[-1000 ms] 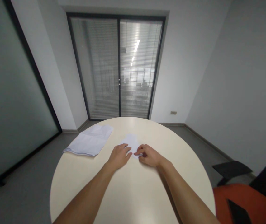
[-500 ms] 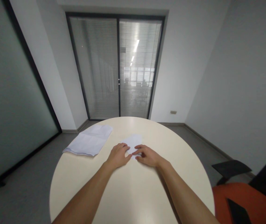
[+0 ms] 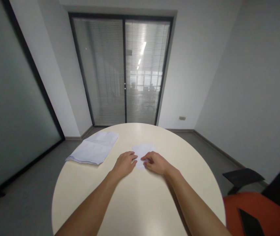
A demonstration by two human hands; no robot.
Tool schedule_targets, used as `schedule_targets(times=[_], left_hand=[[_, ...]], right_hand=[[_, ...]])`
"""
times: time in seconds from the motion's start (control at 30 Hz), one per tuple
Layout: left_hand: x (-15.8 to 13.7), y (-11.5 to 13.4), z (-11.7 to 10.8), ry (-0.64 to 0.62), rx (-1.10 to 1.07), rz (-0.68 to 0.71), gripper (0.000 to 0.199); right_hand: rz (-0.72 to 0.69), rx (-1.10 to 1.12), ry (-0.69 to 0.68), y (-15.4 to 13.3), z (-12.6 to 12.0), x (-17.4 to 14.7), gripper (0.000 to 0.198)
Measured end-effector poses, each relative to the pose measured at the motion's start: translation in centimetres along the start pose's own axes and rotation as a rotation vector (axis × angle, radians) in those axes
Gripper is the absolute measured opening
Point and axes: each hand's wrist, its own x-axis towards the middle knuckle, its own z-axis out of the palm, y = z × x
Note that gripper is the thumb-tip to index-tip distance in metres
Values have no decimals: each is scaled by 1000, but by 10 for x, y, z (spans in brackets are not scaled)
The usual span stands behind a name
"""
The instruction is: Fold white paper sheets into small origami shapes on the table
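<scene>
A small white sheet of paper [image 3: 143, 149] lies near the middle of the round table, between my two hands. At its left edge rests my left hand [image 3: 125, 163], with thumb and fingers apart and the fingertips touching the paper. My right hand [image 3: 156, 163] has curled fingers on the right part of the sheet, where thumb and forefinger seem to grip it. The paper under my right fingers is partly hidden, so any fold there does not show clearly.
A stack of larger, creased white paper [image 3: 94, 147] lies at the table's left edge. The pale round table [image 3: 81, 196] fills the foreground. An orange chair [image 3: 255, 209] with black armrests stands at the right. Glass doors with blinds [image 3: 125, 72] are behind.
The small paper has shifted and turned slightly to the right, and its far edge looks wider. My fingertips have drawn a little apart; before, they nearly met.
</scene>
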Motion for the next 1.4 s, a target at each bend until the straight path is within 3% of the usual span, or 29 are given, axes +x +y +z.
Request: schedule_targets(times=[0.23, 0.4, 0.57, 0.7, 0.83, 1.0, 1.27, 1.4], left_hand=[[-1, -6, -1, -15, -66, 66, 31], [-2, -8, -4, -61, -125, 151, 31], [-3, -7, -6, -67, -155, 151, 28], [-5, -9, -3, -107, -133, 161, 38], [-7, -9, -5, -189, -126, 177, 43], [-7, -3, -12, -185, -178, 253, 42], [-9, 10, -14, -242, -235, 287, 70], [-10, 17, -18, -303, -235, 286, 73]], right_hand=[[57, 117, 28, 9, 2, 1, 30], [101, -17, 160, 28, 2, -1, 31], [55, -65, 146, 34, 4, -3, 34], [83, -75, 152, 31, -1, -2, 32], [198, -90, 157, 30, -5, -2, 33], [403, -193, 221, 35, -5, -2, 35], [505, -286, 257, 35, -3, -2, 40], [551, -318, 247, 32, -5, -1, 38]])
